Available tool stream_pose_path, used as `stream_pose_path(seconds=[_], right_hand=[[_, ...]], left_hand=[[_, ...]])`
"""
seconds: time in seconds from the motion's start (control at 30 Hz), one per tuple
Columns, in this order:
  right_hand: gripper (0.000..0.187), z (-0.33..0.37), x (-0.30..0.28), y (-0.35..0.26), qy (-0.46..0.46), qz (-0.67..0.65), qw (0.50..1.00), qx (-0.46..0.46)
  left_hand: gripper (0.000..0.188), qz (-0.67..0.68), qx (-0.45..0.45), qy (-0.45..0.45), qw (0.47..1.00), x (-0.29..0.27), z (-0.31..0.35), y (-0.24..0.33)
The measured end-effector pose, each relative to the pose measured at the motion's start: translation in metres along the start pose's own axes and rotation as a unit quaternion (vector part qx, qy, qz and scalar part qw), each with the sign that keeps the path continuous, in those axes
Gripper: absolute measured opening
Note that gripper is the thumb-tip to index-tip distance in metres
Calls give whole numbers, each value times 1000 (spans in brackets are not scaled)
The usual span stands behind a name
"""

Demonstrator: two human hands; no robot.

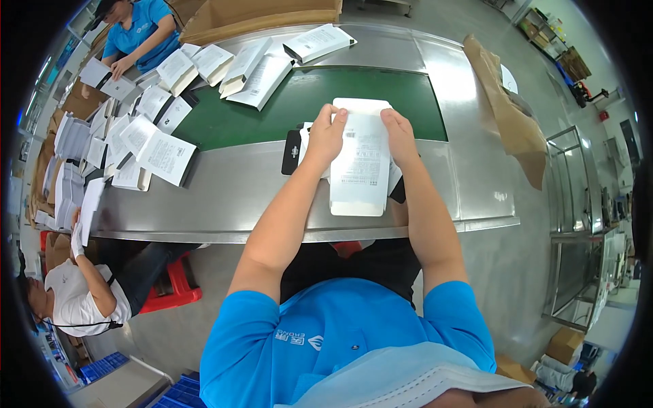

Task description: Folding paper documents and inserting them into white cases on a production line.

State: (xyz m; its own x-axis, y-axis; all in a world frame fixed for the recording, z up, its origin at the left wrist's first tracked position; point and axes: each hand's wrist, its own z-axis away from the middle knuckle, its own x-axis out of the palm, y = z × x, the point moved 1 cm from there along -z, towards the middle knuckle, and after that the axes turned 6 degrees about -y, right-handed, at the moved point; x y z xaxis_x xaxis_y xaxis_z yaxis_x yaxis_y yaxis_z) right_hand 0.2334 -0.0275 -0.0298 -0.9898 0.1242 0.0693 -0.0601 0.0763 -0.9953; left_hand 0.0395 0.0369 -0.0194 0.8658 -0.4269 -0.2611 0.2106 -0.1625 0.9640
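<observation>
So the left hand (pixel 327 136) and right hand (pixel 400 133) are both gripping one white carton (pixel 359 160), one on each side near its far end, thumbs up on the printed face. The carton is in front of the body, above the near part of the metal desk (pixel 235 194), its long side pointing toward the wearer. Poking out from under it, left and right, are some black-and-white pieces (pixel 292 153) (mostly covered, so can't tell exactly what they are). Past that there's a green strip (pixel 381 88) set into the desk, and off to the left a messy heap of white boxes (pixel 164 158), a few lying across the strip's far left end. Behind those sits a big brown cardboard box (pixel 262 19). A co-worker in blue (pixel 146 34) is handling boxes at the far left, and another in a white top (pixel 87 299) sits near a red stool (pixel 175 285). Over on the right, brown paper (pixel 500 112) hangs by the desk's end, with a metal rack (pixel 575 183) beyond.
</observation>
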Motion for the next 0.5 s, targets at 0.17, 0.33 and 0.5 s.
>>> stream_pose_path(seconds=[0.17, 0.33, 0.5], right_hand=[[20, 12, 27, -36, 86, -56, 993, -65], [20, 7, 14, -21, 12, -81, 997, 5], [16, 8, 17, -31, -13, -172, 984, 42]], left_hand=[[23, 351, 60, 61, 932, 13, 10, 29], [19, 280, 26, 39, 959, 10, 4, 3], [17, 250, 0, 42, 967, 16, 4, 1]])
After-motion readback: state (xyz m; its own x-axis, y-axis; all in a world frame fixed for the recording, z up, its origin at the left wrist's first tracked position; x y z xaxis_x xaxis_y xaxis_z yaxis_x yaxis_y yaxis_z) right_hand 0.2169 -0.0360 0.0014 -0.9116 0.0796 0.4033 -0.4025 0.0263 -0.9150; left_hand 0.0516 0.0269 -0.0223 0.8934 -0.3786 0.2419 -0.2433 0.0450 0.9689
